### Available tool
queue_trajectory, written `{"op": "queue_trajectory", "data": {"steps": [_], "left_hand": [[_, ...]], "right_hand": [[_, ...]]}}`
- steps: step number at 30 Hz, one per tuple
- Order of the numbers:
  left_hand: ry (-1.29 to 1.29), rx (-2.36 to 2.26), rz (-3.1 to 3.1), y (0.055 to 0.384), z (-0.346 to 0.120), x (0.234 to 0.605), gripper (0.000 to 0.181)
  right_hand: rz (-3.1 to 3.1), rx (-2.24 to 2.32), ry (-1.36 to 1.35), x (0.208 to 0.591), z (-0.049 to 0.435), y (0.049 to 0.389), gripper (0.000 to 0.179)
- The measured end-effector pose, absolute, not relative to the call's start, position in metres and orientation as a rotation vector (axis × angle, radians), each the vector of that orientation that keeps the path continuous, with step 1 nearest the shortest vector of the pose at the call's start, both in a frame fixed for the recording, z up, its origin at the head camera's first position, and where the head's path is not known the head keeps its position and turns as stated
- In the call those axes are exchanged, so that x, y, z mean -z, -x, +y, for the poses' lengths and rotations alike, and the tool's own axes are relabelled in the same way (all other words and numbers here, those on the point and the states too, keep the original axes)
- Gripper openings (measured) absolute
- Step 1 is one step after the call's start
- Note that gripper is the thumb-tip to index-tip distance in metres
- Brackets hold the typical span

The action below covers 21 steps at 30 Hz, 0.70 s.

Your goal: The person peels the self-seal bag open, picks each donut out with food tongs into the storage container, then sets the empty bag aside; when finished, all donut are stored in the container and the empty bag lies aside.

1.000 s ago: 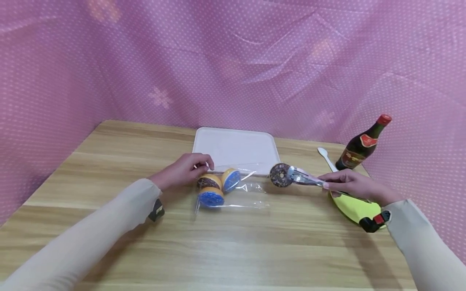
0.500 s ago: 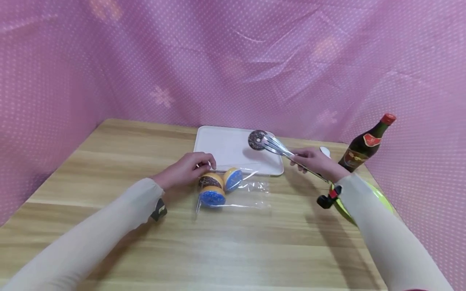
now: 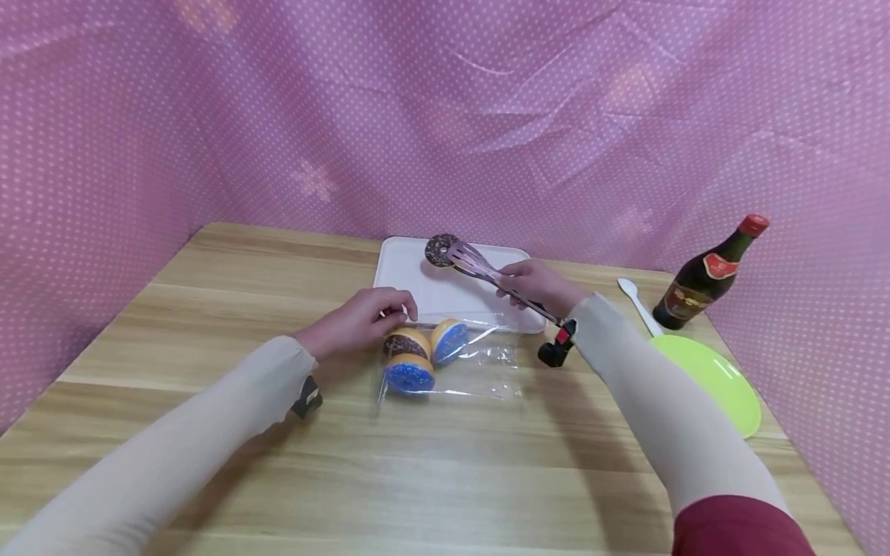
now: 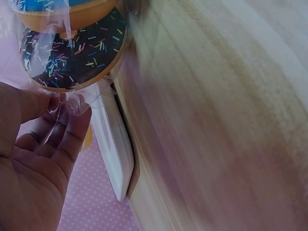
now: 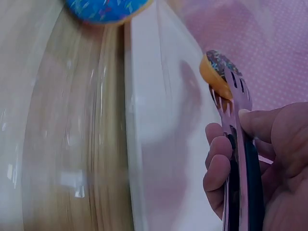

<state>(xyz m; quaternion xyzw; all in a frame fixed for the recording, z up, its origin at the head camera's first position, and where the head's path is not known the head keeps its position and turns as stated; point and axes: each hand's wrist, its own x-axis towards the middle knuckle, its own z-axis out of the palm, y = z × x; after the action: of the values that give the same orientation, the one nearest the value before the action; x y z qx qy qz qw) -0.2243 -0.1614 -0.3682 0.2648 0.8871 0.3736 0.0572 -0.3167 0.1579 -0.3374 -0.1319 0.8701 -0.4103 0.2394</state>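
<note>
Clear plastic bag (image 3: pixel 483 374) of three doughnuts (image 3: pixel 410 377) is lying on wooden table (image 3: pixel 445 479), left hand (image 3: pixel 361 318) pinching its edge; beyond, right hand (image 3: pixel 541 283) is gripping slotted metal tongs (image 3: pixel 474 261), which are holding one chocolate-iced doughnut (image 3: pixel 433 253) above a white tray (image 3: pixel 403 282).

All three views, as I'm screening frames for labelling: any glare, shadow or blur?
Head view: white glints on the clear bag, soft shadows on the table; left wrist view: dim, with the table's grain blurred; right wrist view: a dark shadow on the white tray, pale glints at lower left.
</note>
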Motion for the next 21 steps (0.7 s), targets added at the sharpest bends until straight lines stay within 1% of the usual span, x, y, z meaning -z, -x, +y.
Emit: {"op": "queue_trajectory", "data": {"steps": [10, 21], "left_hand": [[-0.841, -1.139, 2.704, 0.223, -0.16, 0.365, 0.014], [-0.856, -1.133, 2.705, 0.224, -0.161, 0.366, 0.016]], "right_hand": [[2.328, 1.277, 0.208, 0.346, 0.118, 0.327, 0.036], [2.32, 1.194, 0.192, 0.349, 0.101, 0.328, 0.036]]}}
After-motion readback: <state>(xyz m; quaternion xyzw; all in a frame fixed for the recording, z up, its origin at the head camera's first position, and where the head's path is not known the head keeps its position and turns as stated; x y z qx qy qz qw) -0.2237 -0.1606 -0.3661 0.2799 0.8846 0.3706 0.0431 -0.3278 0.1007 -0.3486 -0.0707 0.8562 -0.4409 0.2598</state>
